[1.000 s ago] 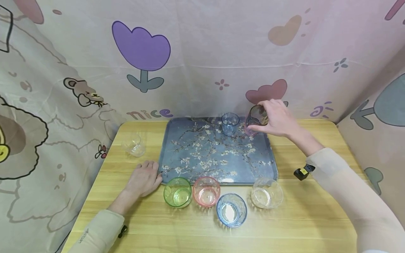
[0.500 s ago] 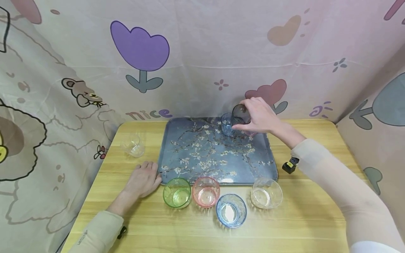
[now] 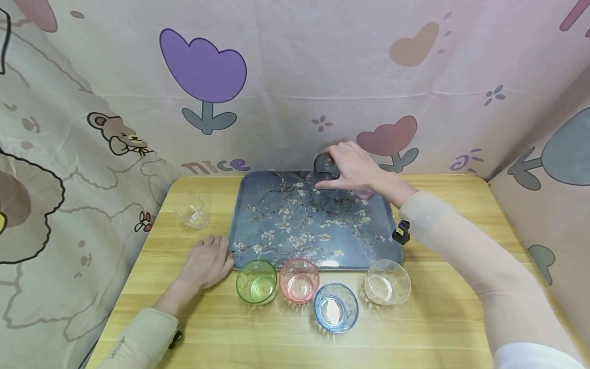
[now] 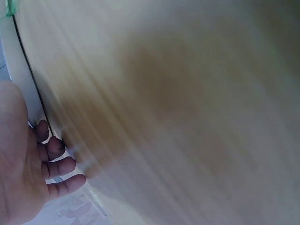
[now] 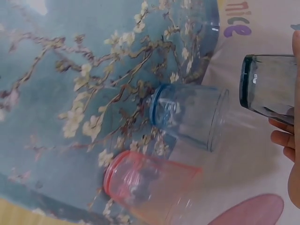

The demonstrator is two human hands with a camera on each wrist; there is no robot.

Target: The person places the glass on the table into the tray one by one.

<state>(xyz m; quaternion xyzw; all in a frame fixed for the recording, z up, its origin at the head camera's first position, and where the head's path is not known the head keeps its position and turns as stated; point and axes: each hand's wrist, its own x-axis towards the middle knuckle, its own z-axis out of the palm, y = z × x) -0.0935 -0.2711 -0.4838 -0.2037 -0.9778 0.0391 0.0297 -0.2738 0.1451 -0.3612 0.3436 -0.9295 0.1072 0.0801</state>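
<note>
My right hand point(image 3: 357, 166) grips a dark grey tinted glass point(image 3: 325, 164) over the back of the blue flower-patterned tray point(image 3: 286, 205). In the right wrist view that glass point(image 5: 269, 86) is raised, with its thick base clear of the tray. Standing on the tray are a light blue glass point(image 5: 192, 115) and a pink glass point(image 5: 150, 183); in the head view the hand and held glass mostly cover them. My left hand point(image 3: 209, 261) rests palm down on the table at the tray's left edge, fingers point(image 4: 61, 164) fairly straight, holding nothing.
Along the tray's front edge stand a green glass point(image 3: 257, 282), a pink-rimmed glass point(image 3: 299, 281), a blue glass point(image 3: 336, 308) and a clear glass point(image 3: 387, 282). Another clear glass point(image 3: 194, 214) is left of the tray on the wooden table point(image 3: 258, 341). A printed curtain point(image 3: 286, 77) hangs behind.
My right hand has carried the grey glass leftward, from over the pink glass on the tray to past the light blue one. My left hand has stayed in place.
</note>
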